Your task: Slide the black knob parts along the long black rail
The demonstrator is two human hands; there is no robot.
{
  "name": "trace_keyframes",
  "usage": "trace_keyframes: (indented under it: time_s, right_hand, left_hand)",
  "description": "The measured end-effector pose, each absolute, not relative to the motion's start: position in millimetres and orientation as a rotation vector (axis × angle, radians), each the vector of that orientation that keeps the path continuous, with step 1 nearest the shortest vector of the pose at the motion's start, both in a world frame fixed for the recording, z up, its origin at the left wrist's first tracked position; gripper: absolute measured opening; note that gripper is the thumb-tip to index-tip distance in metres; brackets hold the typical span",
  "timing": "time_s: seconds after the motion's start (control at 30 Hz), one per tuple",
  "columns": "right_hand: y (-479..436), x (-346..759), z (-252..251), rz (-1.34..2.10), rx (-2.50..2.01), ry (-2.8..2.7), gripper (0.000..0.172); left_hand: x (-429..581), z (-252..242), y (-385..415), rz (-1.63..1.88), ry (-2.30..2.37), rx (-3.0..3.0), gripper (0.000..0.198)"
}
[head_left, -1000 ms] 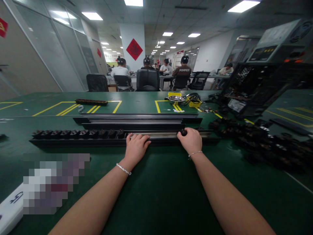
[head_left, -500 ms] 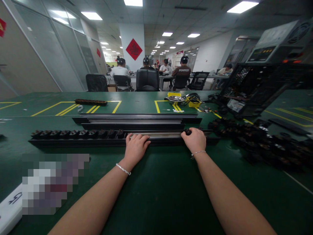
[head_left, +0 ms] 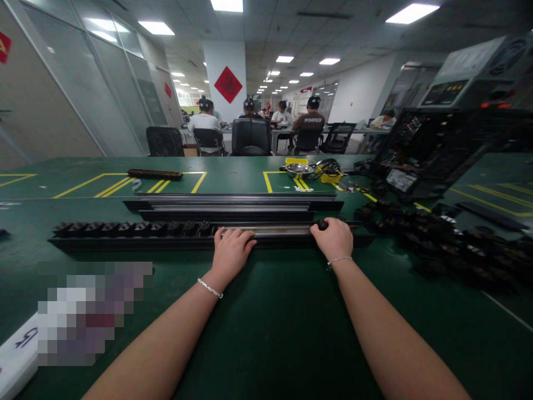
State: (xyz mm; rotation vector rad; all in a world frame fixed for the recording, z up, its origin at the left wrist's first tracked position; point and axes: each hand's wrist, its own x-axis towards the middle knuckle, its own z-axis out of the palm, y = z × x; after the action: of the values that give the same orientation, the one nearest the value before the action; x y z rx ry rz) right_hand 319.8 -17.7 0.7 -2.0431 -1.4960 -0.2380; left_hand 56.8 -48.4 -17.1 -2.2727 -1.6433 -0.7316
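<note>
A long black rail [head_left: 270, 240] with a metal strip along its channel lies crosswise before me. A row of small black modules [head_left: 141, 229] with coppery tops, like socket inserts, fills its left part. Beside the last of these, my left hand [head_left: 234, 247] grips the rail, fingers over the far side and thumb on the near side. Toward the rail's right end, my right hand [head_left: 335, 240] is closed around a small black module [head_left: 322, 224] at the channel. Most of that module is hidden by the fingers, so I cannot tell how it is seated.
More black rails [head_left: 229, 214] lie just behind. Many loose black modules [head_left: 458, 244] are heaped at right, before an open computer case [head_left: 433, 144]. A metal bowl [head_left: 298, 170] and a narrow dark strip [head_left: 155, 174] are farther back. A white object [head_left: 19, 347], partly blurred out, lies at lower left.
My right hand has shifted very slightly to the right along the rail with the module. My left hand and the rail have stayed in place.
</note>
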Motion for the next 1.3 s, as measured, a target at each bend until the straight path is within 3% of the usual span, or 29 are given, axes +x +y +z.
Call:
trace_keyframes:
  time_s: [1.3]
  right_hand:
    - [-21, 343, 7, -0.237, -2.110, -1.384, 0.031]
  left_hand:
    - [57, -17, -49, -0.742, -1.651, -2.278, 0.027]
